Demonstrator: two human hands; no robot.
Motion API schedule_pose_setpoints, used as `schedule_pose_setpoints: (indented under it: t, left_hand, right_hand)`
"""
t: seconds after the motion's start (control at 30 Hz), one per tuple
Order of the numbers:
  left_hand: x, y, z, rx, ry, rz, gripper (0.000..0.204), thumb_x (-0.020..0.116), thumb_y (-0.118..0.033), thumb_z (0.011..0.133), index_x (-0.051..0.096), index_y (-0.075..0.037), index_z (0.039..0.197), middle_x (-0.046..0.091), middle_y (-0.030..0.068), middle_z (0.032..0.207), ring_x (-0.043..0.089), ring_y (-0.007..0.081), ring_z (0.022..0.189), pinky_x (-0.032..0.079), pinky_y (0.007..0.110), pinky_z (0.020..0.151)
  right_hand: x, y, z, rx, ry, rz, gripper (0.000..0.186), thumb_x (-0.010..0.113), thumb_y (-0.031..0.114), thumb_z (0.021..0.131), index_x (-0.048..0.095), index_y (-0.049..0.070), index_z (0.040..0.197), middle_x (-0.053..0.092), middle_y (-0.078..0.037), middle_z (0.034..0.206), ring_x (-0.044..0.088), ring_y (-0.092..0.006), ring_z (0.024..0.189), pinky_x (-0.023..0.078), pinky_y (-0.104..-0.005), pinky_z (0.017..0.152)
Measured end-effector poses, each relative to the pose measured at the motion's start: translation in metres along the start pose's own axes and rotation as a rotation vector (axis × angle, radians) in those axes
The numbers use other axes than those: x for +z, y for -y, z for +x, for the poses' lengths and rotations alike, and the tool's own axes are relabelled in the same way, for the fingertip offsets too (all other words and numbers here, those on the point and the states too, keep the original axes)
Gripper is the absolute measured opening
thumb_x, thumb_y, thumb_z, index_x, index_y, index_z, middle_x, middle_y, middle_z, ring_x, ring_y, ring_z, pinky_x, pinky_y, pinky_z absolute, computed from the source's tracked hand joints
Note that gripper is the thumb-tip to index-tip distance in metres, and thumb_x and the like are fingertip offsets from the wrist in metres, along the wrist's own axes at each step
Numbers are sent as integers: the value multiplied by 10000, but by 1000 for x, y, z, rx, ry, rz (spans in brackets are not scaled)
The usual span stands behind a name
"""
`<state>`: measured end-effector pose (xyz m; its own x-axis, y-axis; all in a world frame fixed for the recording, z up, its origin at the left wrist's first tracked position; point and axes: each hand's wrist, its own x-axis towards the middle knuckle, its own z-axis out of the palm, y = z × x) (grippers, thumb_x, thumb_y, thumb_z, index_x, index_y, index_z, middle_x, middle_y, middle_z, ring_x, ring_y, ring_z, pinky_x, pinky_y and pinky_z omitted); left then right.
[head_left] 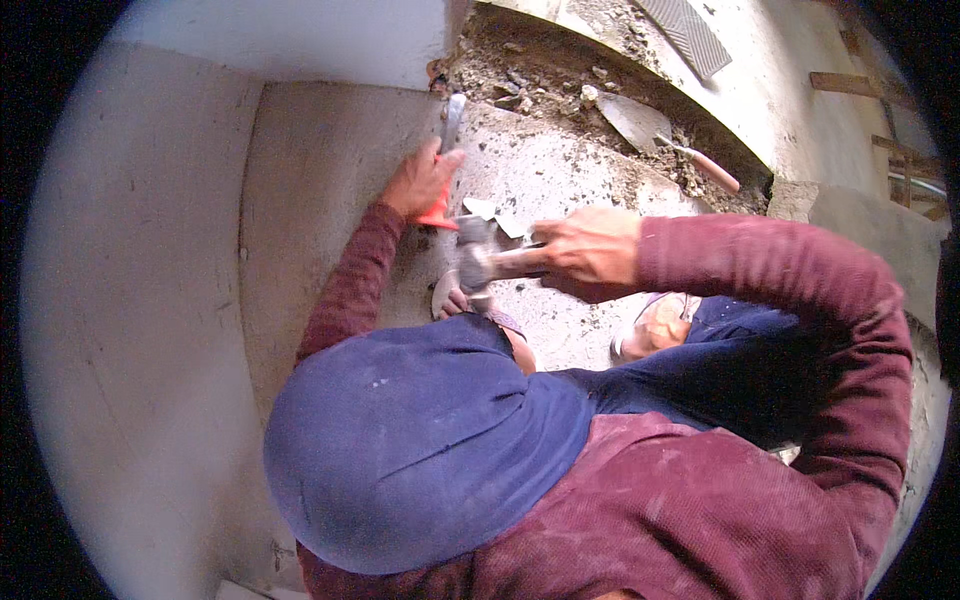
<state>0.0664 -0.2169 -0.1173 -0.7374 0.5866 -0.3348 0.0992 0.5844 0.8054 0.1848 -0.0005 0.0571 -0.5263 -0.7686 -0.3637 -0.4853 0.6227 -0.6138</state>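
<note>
My left hand [425, 180] is closed round a chisel with a red hand guard [437, 214]. Its flat grey blade [455, 112] points away from me, toward the broken corner by the wall. In my right hand [597, 248] is the handle of a short, heavy hammer. The hammer head [475, 258], smeared by motion, hangs close to the chisel's red end; I cannot tell whether they touch. Two pale flat shards [482, 208] lie on the floor between my hands. My bent left knee [430, 440], in blue cloth, fills the foreground.
A trowel with a wooden handle [710, 170] lies on rubble [515, 90] in a broken strip of floor. Beyond it is a ridged grey piece [688, 38]. A bare wall [150, 250] rises on the left. My sandalled right foot [655, 332] stands on the dusty floor. Wooden pieces [850, 85] are at far right.
</note>
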Motion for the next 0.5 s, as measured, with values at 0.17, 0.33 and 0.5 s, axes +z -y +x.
schedule_pose_setpoints:
  t: [0.17,0.33,0.5]
  left_hand:
    - [38,-3,-30,-171,10,-929,302,399,-319,984,513,-41,955,555,80,812,600,204,662,517,331,610]
    - [26,-11,-14,-280,-59,-1087,274,381,-326,990,478,-70,974,538,58,782,569,178,564,528,355,497]
    - [10,-8,0,-392,-45,-1003,280,377,-345,992,464,-85,935,534,46,757,562,173,560,518,348,484]
  right_hand:
    - [-68,-24,-93,332,251,-66,453,528,185,875,517,284,1317,607,-161,833,615,-345,694,501,-458,648]
    - [-58,-91,-179,471,48,-39,407,588,163,842,565,145,1247,574,-249,1167,609,-417,897,487,-491,778]
    - [-31,-117,-198,481,-86,111,271,578,102,816,584,40,1079,497,-278,1262,601,-438,944,468,-482,861]
